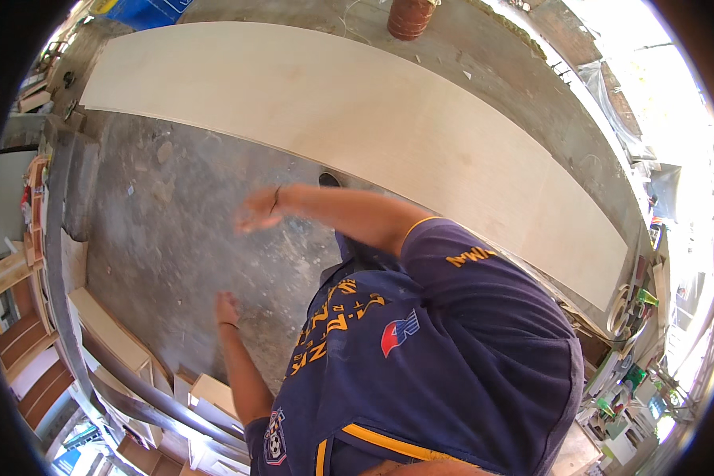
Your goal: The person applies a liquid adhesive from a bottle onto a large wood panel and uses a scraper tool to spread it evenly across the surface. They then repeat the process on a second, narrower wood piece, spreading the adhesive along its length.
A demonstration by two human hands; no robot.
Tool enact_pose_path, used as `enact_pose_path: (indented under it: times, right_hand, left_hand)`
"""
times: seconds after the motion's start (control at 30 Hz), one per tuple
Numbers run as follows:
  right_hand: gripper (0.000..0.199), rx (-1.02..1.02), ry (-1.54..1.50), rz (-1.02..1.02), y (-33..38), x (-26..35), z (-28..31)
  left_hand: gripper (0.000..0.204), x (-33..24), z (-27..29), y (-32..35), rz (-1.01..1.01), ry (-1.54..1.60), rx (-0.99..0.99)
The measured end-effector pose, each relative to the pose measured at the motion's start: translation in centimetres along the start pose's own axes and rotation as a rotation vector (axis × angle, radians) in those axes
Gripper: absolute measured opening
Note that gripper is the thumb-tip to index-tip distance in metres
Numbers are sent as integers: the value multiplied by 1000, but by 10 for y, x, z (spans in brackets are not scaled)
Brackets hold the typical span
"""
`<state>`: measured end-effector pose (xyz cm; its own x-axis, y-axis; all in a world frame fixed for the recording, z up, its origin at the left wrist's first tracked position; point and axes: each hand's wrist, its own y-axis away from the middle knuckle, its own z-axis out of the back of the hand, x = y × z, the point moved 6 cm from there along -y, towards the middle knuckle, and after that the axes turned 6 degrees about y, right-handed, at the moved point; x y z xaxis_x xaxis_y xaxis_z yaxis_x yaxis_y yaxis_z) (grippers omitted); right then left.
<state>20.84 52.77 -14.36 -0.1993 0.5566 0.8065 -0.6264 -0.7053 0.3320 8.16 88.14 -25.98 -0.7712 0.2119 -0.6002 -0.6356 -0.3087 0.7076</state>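
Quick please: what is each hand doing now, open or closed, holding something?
Left hand: open, empty, over the concrete floor.
Right hand: blurred, looks open, holds nothing, near the pale board.

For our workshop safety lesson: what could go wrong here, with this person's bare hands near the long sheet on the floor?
1. The long pale sheet lies flat on rough concrete; lifting it alone might bend or crack it.
2. Both hands are bare: the left hand and right hand could catch splinters on its edges.
3. Stacked boards lie close by, a possible trip hazard.
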Motion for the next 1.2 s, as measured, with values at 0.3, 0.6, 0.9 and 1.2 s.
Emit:
enact_pose_path:
  times: [0.3,0.6,0.9,1.2]
  right_hand:
    - [66,-1259,411,-1407,434,-244,48]
    - [67,-1196,603,-1049,123,-171,166]
    - [41,-836,163,585,-56,69,145]
    - [84,-1075,-271,-2126,444,-232,49]
  left_hand:
    - [48,64,73,-51,33,-743,76]
    - [48,4,32,-43,110,-944,225]
    - [50,-113,68,-66,195,58,-196]
    - [42,69,57,-26,232,-1008,325]
